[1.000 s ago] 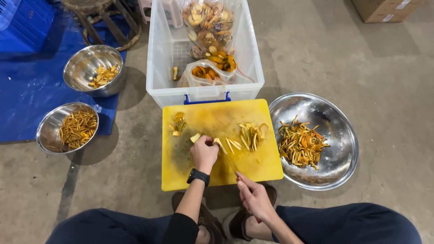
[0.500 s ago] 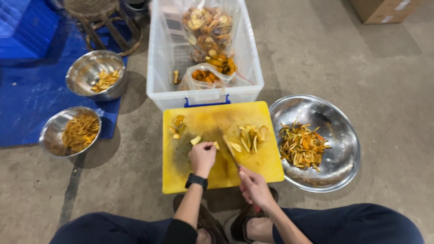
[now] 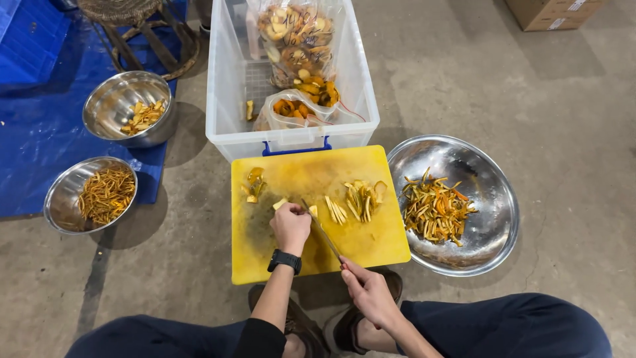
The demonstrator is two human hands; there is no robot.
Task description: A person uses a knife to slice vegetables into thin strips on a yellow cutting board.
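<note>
— What sits at the centre of the yellow cutting board (image 3: 311, 179)?

— A pale piece of peel (image 3: 281, 203), pinned under the curled fingers of the left hand (image 3: 291, 226), just beside a knife (image 3: 322, 234) whose handle the right hand (image 3: 369, 296) grips closed. The blade angles across to the left fingers.

— How would that peel handle?

— Light, thin and leathery by the look of it, probably a little slick on the cut face; best held flat near its far edge, fingertips tucked back from the blade.

— And around it?

— Cut strips (image 3: 354, 201) lie right of the knife, a few orange scraps (image 3: 253, 183) at the board's upper left. A large steel bowl (image 3: 493, 225) of shreds touches the board's right side; a clear plastic crate (image 3: 291, 136) with bagged peel stands behind it. Two smaller bowls (image 3: 66, 192) rest on the concrete floor (image 3: 563, 99) and blue tarp (image 3: 33, 119).
</note>
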